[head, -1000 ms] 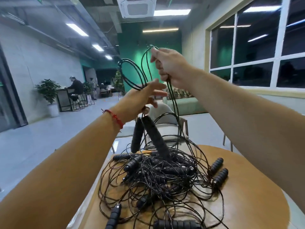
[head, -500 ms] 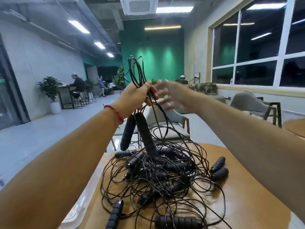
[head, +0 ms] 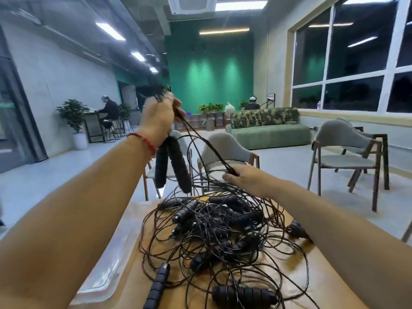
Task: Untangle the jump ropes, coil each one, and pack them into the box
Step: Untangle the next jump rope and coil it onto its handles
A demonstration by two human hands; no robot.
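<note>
A tangle of black jump ropes point(head: 223, 233) with ribbed black handles lies on the round wooden table point(head: 316, 282). My left hand point(head: 159, 117), raised above the pile, grips a gathered bundle of black cord, and two black handles point(head: 172, 166) hang below it. From that hand a stretch of cord point(head: 205, 143) runs down and to the right to my right hand point(head: 245, 178), which pinches it just above the pile. Loose handles lie at the table's near edge point(head: 244, 295). No box can be seen, unless the clear tray on the left is it.
A clear plastic tray or lid point(head: 107, 270) lies at the table's left side. Grey chairs point(head: 227, 152) stand behind the table and another chair point(head: 347, 157) to the right. A green sofa point(head: 272, 132) and seated people are farther off.
My right hand has come down from head height and now pinches the cord low over the pile. My left hand stayed raised with the bundle, and the cord is drawn taut between them.
</note>
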